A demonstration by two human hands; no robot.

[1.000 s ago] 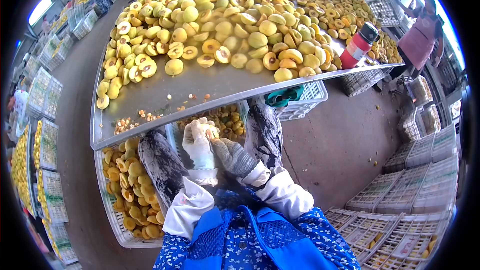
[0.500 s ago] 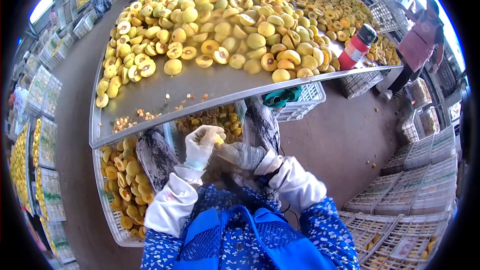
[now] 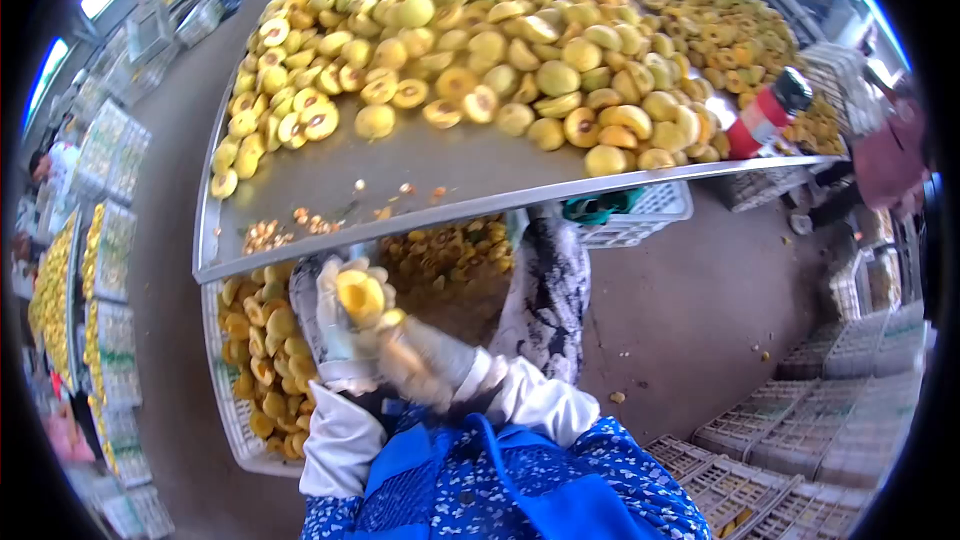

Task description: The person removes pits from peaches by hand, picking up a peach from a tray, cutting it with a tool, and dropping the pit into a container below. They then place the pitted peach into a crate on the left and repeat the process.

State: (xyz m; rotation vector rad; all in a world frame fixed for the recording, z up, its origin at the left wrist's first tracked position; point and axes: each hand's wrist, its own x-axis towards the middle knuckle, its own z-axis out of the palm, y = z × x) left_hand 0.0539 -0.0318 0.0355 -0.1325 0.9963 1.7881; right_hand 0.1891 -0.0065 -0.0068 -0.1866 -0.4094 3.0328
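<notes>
Left hand has its fingers curled round a yellow half, at 8 o'clock from frame centre, above the lap. Right hand is just beside, at 4 o'clock from the half, blurred; can't tell if it's clamped on anything. Main risk, my read: moist flesh against glove fabric, so an uneven squeeze could pop the half loose. Hands are close; if the right one has a blade, left fingertips are exposed. Bottle at 2 o'clock is near the table lip; a knock or a sliding pile could tip it. Materials: table is dull sheet metal, raised rim. Pile at 12 is smooth domed skins, flat cut faces, brownish hollows. Small hard-looking bits at 9. Crate further out at 8: white plastic, full of halves.
</notes>
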